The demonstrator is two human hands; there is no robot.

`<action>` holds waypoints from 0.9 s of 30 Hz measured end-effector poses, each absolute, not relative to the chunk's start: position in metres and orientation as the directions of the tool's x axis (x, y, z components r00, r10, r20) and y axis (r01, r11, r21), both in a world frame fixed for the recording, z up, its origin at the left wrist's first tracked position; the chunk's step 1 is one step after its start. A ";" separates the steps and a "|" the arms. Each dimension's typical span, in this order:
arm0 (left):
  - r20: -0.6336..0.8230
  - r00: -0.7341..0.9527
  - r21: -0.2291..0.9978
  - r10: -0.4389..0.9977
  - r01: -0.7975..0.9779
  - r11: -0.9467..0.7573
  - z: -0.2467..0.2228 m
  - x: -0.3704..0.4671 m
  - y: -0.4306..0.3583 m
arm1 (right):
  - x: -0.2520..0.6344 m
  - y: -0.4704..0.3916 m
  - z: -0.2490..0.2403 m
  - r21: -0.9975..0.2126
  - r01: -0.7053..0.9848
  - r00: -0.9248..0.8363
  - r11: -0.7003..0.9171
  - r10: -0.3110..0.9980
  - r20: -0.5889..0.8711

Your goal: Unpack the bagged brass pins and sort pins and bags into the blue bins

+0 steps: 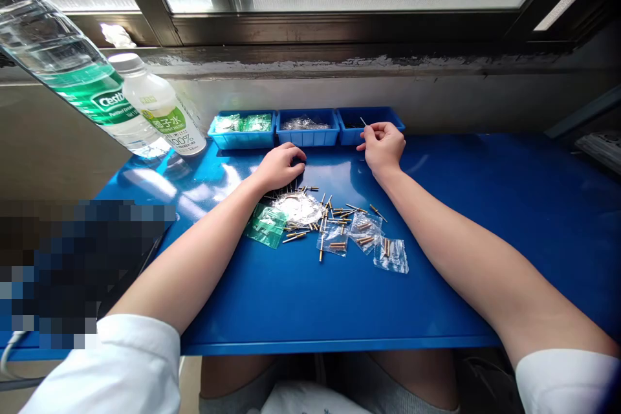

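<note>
My right hand (385, 145) pinches a thin silver pin (363, 121) between thumb and fingers, at the front edge of the right blue bin (352, 137); the pin's lower part is hidden. My left hand (281, 165) rests on the table, loosely curled with thumb and fingers apart, and no held thing shows. Just below it lies a crumpled silvery clear bag (301, 207) among scattered blind rivets (342, 212) with gold bodies and silver stems. A green bag (266, 225) lies at the pile's left. Small clear bags (365, 233) with brass-coloured pieces lie at its right.
The middle blue bin (308, 137) holds small clear packets, the left blue bin (242, 140) green ones. A large water bottle (82, 77) and a white-capped bottle (165, 110) stand at the back left of the blue table (315, 310). Behind is a window (349, 26).
</note>
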State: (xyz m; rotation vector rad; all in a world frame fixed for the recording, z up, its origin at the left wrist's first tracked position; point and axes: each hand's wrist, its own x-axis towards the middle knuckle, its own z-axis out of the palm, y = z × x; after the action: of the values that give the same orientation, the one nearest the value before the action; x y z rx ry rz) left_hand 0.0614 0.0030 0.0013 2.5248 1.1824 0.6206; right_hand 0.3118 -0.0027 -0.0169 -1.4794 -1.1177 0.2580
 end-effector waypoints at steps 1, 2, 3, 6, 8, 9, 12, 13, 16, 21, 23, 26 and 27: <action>0.259 0.572 0.425 0.778 0.656 -0.624 0.001 0.061 0.003 | 0.312 -0.003 -0.017 -0.858 0.492 0.520 0.149 0.740 0.427; 0.258 0.573 0.425 0.778 0.655 -0.624 0.002 0.061 0.003 | 0.311 -0.003 -0.016 -0.854 0.503 0.526 0.134 0.737 0.425; 0.258 0.574 0.426 0.777 0.655 -0.624 0.002 0.061 0.003 | 0.311 -0.004 -0.016 -0.852 0.508 0.531 0.124 0.734 0.423; 0.256 0.573 0.426 0.779 0.656 -0.622 0.002 0.062 0.003 | 0.311 -0.003 -0.016 -0.862 0.491 0.540 0.126 0.732 0.415; 0.255 0.572 0.427 0.780 0.657 -0.621 0.002 0.062 0.002 | 0.311 -0.002 -0.016 -0.876 0.461 0.547 0.138 0.734 0.404; 0.255 0.571 0.427 0.780 0.657 -0.621 0.002 0.062 0.002 | 0.311 -0.002 -0.016 -0.883 0.449 0.551 0.140 0.734 0.397; 0.253 0.573 0.427 0.779 0.657 -0.621 0.002 0.062 0.002 | 0.311 -0.001 -0.016 -0.894 0.430 0.574 0.127 0.726 0.379; 0.252 0.573 0.429 0.779 0.656 -0.621 0.002 0.062 0.002 | 0.311 -0.001 -0.016 -0.895 0.430 0.583 0.117 0.721 0.374; 0.254 0.573 0.432 0.779 0.653 -0.622 0.003 0.062 0.002 | 0.312 -0.001 -0.015 -0.894 0.437 0.603 0.094 0.708 0.369; 0.252 0.571 0.431 0.782 0.657 -0.619 0.003 0.062 0.002 | 0.314 -0.002 -0.018 -0.879 0.465 0.592 0.101 0.703 0.394; 0.250 0.570 0.431 0.783 0.658 -0.617 0.003 0.062 0.001 | 0.315 -0.001 -0.019 -0.871 0.481 0.581 0.097 0.709 0.399; 0.253 0.569 0.430 0.782 0.658 -0.618 0.003 0.062 0.001 | 0.314 -0.001 -0.019 -0.866 0.490 0.566 0.099 0.720 0.403; 0.254 0.569 0.430 0.782 0.658 -0.619 0.003 0.062 0.001 | 0.314 -0.001 -0.018 -0.866 0.487 0.558 0.110 0.724 0.405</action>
State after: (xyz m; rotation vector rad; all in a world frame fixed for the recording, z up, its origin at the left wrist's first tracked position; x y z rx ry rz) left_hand 0.0617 0.0012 0.0027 2.5174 1.1869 0.6164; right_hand 0.3137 -0.0011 -0.0178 -1.5374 -1.0699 0.2352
